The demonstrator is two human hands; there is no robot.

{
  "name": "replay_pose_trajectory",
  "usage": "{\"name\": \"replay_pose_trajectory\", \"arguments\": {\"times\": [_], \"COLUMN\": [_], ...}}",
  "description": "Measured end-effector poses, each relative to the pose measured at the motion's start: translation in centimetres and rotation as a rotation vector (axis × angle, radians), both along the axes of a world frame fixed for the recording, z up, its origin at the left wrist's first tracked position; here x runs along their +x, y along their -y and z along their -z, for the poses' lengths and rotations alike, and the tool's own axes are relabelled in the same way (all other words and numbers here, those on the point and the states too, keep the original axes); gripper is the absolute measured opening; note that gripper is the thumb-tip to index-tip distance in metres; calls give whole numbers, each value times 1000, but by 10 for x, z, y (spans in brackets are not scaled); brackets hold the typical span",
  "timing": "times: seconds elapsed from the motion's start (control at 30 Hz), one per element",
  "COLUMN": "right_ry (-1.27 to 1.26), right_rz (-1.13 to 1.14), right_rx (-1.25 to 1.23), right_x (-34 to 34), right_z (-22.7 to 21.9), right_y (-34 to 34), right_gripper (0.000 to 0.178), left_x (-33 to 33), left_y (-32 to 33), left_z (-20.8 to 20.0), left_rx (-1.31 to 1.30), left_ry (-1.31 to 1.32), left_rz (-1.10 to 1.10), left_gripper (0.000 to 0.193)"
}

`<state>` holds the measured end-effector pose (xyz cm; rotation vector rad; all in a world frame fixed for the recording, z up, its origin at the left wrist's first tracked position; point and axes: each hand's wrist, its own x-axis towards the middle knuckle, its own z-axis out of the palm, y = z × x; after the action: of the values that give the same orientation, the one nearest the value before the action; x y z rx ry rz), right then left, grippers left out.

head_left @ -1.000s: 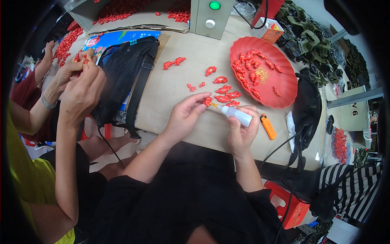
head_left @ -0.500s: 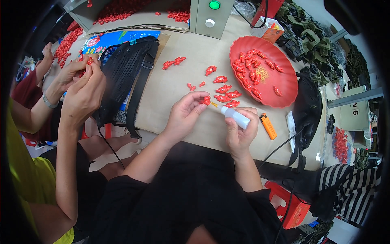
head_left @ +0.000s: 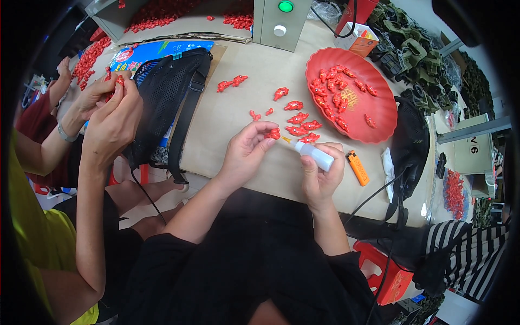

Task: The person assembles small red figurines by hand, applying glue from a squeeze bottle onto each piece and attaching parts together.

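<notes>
Between the thumb and fingertips of my left hand (head_left: 250, 147) is a small shiny red figurine (head_left: 274, 134). My right hand (head_left: 323, 176) is wrapped round a white squeeze bottle (head_left: 316, 157) with a thin yellowish nozzle (head_left: 287, 140). The nozzle tip points at the figurine; whether it touches cannot be made out. Just beyond my hands, several red figurines (head_left: 297, 119) lie in a loose group on the table, with smaller red pieces (head_left: 255, 115) to their left. A scalloped red plate (head_left: 374, 130) with more figurines stands farther right.
An orange lighter (head_left: 357, 169) lies right of my right hand, beside a white packet (head_left: 388, 172). Black mesh bags (head_left: 162, 108) rest at left and right. A grey box with a green button (head_left: 285, 6) stands at the back. At left, a co-worker's hands (head_left: 111, 116) hold red pieces.
My hands, the figurine and the bottle stay almost in place. At left, the co-worker's hands have shifted slightly.
</notes>
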<state>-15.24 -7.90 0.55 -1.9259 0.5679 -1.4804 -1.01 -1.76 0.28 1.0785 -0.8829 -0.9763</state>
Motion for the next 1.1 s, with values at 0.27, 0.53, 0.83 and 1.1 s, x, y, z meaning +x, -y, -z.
{"name": "replay_pose_trajectory", "arguments": {"times": [0.27, 0.53, 0.83, 1.1], "right_ry": [16, 172, 172, 187], "right_rz": [-25, -142, -144, -154], "right_rx": [99, 407, 413, 438], "right_x": [-2, -2, 0, 1], "right_z": [-1, -1, -2, -4], "right_y": [-2, -2, -3, -3], "right_gripper": [29, 25, 26, 26], "left_x": [-1, 0, 0, -1], "left_y": [1, 2, 1, 1], "left_z": [-1, -2, -4, -5], "left_rx": [-4, 34, 54, 53], "left_ry": [31, 60, 85, 84], "left_rz": [-29, 30, 35, 33], "left_gripper": [21, 27, 27, 28]}}
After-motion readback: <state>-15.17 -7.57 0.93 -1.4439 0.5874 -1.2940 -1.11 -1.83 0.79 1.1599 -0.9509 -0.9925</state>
